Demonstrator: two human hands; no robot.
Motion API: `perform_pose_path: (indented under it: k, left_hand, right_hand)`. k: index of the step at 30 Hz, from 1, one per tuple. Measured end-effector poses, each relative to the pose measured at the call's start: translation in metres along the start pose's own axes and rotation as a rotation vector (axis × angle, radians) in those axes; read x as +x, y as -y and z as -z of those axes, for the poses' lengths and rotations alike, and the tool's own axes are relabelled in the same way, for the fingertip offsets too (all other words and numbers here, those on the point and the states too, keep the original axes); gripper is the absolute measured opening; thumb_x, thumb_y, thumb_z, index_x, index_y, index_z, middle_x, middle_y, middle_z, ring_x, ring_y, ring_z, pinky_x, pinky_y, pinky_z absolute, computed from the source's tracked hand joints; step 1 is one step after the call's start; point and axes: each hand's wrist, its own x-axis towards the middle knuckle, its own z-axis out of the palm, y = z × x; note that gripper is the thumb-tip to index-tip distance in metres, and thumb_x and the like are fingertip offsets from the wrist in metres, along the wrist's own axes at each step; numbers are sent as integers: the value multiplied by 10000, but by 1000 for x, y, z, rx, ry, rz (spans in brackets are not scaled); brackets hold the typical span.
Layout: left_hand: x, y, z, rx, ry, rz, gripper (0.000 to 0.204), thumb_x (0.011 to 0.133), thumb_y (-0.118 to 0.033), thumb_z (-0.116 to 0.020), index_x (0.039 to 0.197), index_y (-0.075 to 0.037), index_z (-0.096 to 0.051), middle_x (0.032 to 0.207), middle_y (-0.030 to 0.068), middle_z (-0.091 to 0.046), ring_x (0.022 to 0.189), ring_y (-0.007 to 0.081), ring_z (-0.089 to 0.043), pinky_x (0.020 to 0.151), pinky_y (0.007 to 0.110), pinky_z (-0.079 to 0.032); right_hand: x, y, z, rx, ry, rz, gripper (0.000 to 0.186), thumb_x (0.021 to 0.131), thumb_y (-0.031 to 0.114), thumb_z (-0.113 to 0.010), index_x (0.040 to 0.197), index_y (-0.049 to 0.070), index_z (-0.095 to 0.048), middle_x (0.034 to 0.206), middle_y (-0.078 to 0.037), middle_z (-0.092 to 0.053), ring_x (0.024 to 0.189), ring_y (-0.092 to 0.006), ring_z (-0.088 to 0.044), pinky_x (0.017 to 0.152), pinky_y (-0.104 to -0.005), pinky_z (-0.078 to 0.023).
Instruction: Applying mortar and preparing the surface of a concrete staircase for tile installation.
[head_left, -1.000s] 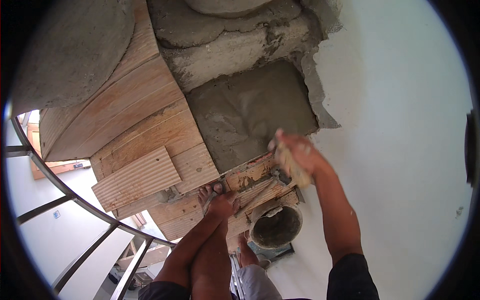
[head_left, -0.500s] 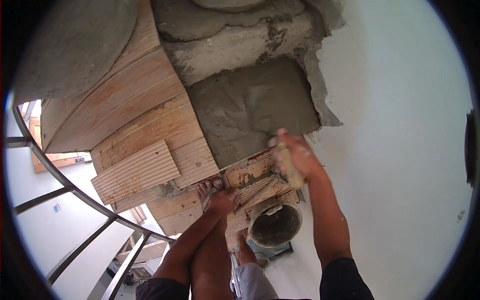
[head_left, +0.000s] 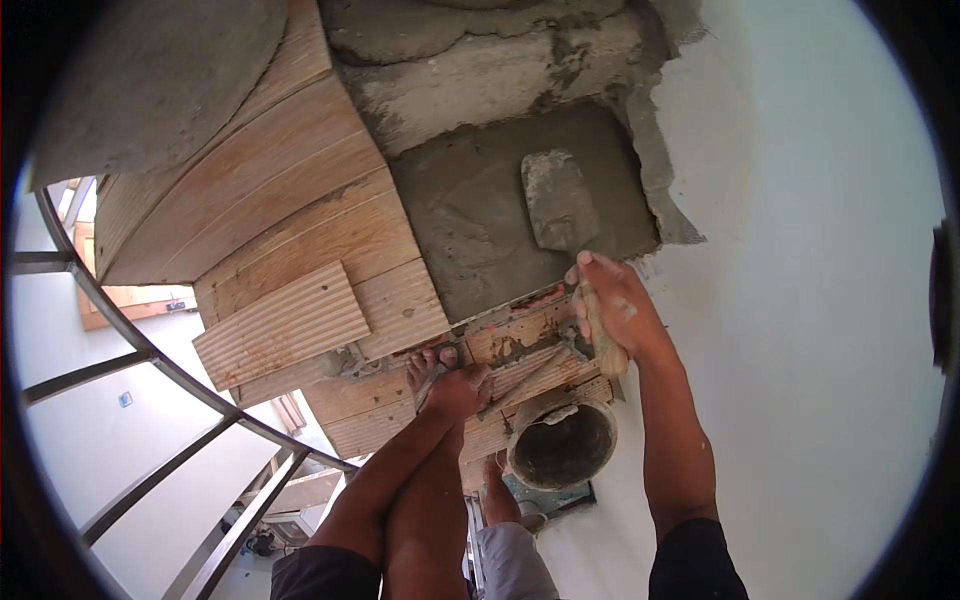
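Observation:
My right hand (head_left: 618,308) is closed round the wooden handle of a trowel (head_left: 560,200). The trowel's mortar-smeared blade lies over a bed of wet grey mortar (head_left: 460,225) on a stair tread, near its right side. Down by my bare foot (head_left: 432,365), my left hand (head_left: 460,392) rests at the ankle, its fingers curled and partly hidden; whether it holds anything does not show.
Wood-look tiles (head_left: 290,190) cover the steps at left, with a ribbed tile piece (head_left: 285,325) lying on them. A mortar-stained bucket (head_left: 535,410) stands below the tread. A metal railing (head_left: 130,365) curves along the left; a white wall (head_left: 810,300) rises at right.
The trowel blade, not distinguishable before, now shows plainly over the mortar. My right hand has shifted slightly right within the view, as has the whole scene. My left hand stays by the foot.

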Motion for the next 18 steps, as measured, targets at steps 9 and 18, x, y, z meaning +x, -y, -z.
perform_pose_path:
  k: [9, 18]
  left_hand:
    - [-3, -25, 34, 2, -175, -10, 233, 851, -292, -685, 1033, -146, -687, 989, 149, -712, 831, 399, -700, 774, 475, -565]
    - [-2, -5, 8, -80, -191, -50, 296, 867, -324, -669, 1059, -99, -659, 914, 144, -710, 795, 387, -706, 712, 473, -585]
  right_hand:
    - [25, -8, -74, 29, 379, -55, 502, 992, 521, -587, 1021, 19, -586, 657, -33, -543, 504, -122, -524, 456, -284, -440]
    - [-9, -29, 53, 43, -193, -78, 458, 1007, 503, -529, 1041, 50, -585, 649, -17, -529, 485, -125, -507, 418, -280, -438]
